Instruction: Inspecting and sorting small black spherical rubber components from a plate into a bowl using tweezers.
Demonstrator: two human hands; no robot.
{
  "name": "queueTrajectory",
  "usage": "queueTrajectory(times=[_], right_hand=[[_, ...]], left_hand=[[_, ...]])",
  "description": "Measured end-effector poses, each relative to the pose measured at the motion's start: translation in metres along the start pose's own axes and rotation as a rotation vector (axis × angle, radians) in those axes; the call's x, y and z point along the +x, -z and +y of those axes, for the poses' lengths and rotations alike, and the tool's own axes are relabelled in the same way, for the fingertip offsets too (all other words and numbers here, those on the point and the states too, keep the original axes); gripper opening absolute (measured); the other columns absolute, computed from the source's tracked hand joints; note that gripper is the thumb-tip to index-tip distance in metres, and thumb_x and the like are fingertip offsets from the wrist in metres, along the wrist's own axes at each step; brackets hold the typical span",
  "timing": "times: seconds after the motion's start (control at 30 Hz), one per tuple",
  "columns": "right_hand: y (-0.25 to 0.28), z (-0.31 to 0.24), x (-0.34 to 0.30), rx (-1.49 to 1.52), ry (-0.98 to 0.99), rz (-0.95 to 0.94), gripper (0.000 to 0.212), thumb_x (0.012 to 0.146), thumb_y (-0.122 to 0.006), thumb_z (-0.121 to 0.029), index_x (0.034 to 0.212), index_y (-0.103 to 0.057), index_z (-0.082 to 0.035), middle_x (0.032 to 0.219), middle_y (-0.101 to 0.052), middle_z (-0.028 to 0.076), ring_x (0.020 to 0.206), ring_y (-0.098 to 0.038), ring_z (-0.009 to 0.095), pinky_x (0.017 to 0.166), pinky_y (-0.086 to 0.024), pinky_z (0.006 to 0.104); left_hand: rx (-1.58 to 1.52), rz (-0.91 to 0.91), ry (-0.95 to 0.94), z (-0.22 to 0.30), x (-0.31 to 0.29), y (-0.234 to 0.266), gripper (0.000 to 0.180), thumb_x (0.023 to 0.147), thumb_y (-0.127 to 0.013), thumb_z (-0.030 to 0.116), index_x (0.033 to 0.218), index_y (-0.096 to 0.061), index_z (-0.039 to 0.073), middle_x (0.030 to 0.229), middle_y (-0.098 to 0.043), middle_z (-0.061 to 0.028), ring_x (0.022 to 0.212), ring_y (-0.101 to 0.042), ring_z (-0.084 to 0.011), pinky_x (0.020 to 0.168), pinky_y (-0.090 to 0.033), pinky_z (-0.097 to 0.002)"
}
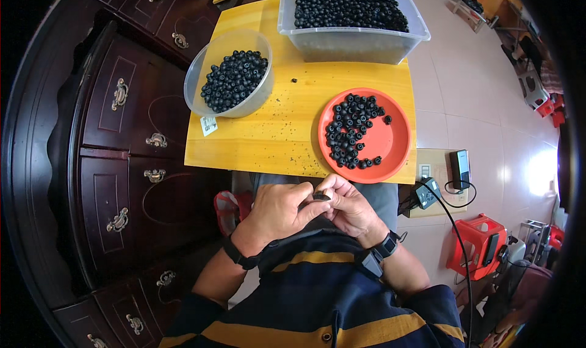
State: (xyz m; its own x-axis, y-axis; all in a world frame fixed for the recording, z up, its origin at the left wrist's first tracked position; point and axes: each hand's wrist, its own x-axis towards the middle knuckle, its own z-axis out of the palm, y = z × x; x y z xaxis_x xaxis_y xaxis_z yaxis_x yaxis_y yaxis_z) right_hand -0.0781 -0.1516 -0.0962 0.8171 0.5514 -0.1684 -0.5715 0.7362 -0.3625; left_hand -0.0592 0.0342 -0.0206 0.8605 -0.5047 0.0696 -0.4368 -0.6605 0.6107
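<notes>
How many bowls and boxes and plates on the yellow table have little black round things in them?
3: the round clear tub on the left, the big clear box at the far end, and the red plate at the near right.

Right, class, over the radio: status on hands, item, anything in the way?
Left hand and right hand together, holding small dark object. Object partly hidden. Just ahead: red plate of black pieces, on yellow table.

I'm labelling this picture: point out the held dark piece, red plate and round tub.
Held dark piece (321,196), head view: exposed middle.
Red plate (395,143), head view: bare right side.
Round tub (261,93), head view: lower right wall.
</notes>
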Motion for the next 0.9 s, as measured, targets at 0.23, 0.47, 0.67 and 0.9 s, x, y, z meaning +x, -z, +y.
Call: queueTrajectory(times=[0.23, 0.47, 0.67, 0.9], right_hand=[[-0.003, 0.003, -0.002, 0.109, -0.06, -0.002, 0.014, 0.098, -0.066, -0.016, 0.107, -0.062, -0.007, 0.088, -0.062, -0.001, 0.071, -0.057, 0.005, 0.064, -0.05, 0.0167], [-0.005, 0.006, -0.001, 0.073, -0.078, 0.025, 0.012, 0.098, -0.065, -0.015, 0.108, -0.062, -0.007, 0.091, -0.063, -0.001, 0.073, -0.059, 0.004, 0.065, -0.052, 0.0174], [-0.002, 0.009, 0.005, 0.123, -0.09, -0.025, 0.011, 0.098, -0.065, -0.014, 0.107, -0.062, -0.007, 0.093, -0.064, 0.0, 0.074, -0.061, 0.005, 0.066, -0.053, 0.0172], [-0.008, 0.006, 0.013, 0.069, -0.106, 0.039, 0.012, 0.098, -0.066, -0.015, 0.105, -0.063, -0.007, 0.089, -0.065, -0.001, 0.07, -0.062, 0.005, 0.065, -0.054, 0.0174]], left_hand=[[-0.229, 0.079, 0.087, 0.001, -0.002, 0.006, 0.039, 0.085, -0.077, 0.04, 0.077, -0.06, 0.006, 0.062, -0.061, -0.0093, 0.054, -0.061, -0.0274, 0.05, -0.046, -0.0383], [-0.15, 0.073, -0.006, -0.002, -0.004, 0.006, 0.034, 0.083, -0.082, 0.031, 0.08, -0.061, 0.004, 0.063, -0.06, -0.0085, 0.055, -0.061, -0.0192, 0.051, -0.045, -0.0317], [-0.118, 0.072, 0.012, -0.007, -0.007, 0.004, 0.036, 0.087, -0.077, 0.035, 0.077, -0.06, 0.005, 0.068, -0.066, -0.0112, 0.06, -0.067, -0.0265, 0.052, -0.048, -0.0351], [-0.129, 0.124, 0.033, -0.003, -0.007, 0.012, 0.028, 0.089, -0.076, 0.03, 0.086, -0.063, 0.005, 0.069, -0.067, -0.0102, 0.06, -0.068, -0.0244, 0.052, -0.049, -0.0345]])
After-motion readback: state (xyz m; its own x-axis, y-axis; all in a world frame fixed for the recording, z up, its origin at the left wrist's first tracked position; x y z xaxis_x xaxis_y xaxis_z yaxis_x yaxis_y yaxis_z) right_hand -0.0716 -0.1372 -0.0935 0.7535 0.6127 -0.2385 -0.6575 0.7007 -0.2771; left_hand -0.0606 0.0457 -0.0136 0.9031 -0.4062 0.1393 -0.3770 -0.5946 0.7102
